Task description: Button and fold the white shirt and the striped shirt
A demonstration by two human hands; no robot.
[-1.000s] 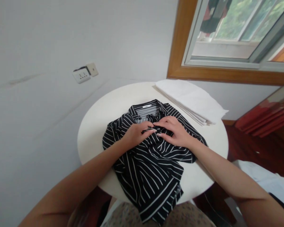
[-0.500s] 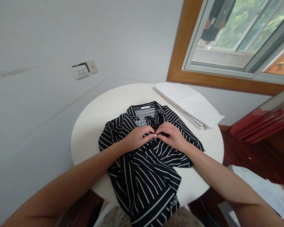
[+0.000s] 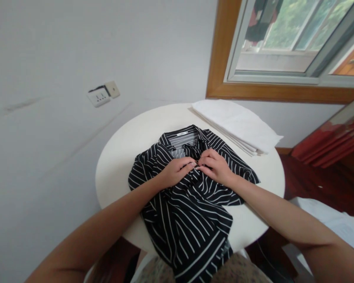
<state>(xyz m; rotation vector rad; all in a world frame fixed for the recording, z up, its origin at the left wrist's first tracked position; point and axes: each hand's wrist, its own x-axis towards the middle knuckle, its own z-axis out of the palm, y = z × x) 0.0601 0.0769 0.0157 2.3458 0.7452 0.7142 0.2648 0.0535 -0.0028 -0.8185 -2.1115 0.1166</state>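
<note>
With fingers (image 3: 185, 160) bent & drawn in narrow, tip to tip or nearly so, pinching cloth at front of shirt (image 3: 191, 210), just below neck opening. In L hand (image 3: 173, 171), a bit of cloth btwn thumb & index; in R hand (image 3: 220, 169), more of same, also btwn thumb & index, w/ knuckles bent. Can't tell whether gripping a btn too: too sm. Reaching in w/ bare forearms from bottom corners, one per side.

Re shirt: blk w/ thin wht stripes, laid front up abt mid of round wht table (image 3: 115, 169), w/ collar (image 3: 163, 140) to far side, open at neck, & wht label (image 3: 182, 133) showing inside. Bunched & creased below hands; spread out to R on one side, nr table edge; hanging over near edge at lower end, twd lap in patterned cloth (image 3: 238, 269).

Also on table, far R: folded wht cloth (image 3: 236, 122), several layers thick, near shirt, w/ strip of bare tabletop btwn.

Behind, on pale wall (image 3: 61, 47) to L: pwr socket (image 3: 98, 96) & sm beige plate (image 3: 112, 89) next to it, w/ dark gap along top of socket. Up R: window (image 3: 286, 59) in wood frame (image 3: 253, 91), w/ dark & red clothes (image 3: 259, 29) hung beyond glass, plus blurred greenery. Below window, far R: red curtain (image 3: 324, 145), by dark red floor (image 3: 306, 177). Lower R, beyond R forearm: wht stuff (image 3: 333, 216), partly cut off, can't tell what.
</note>
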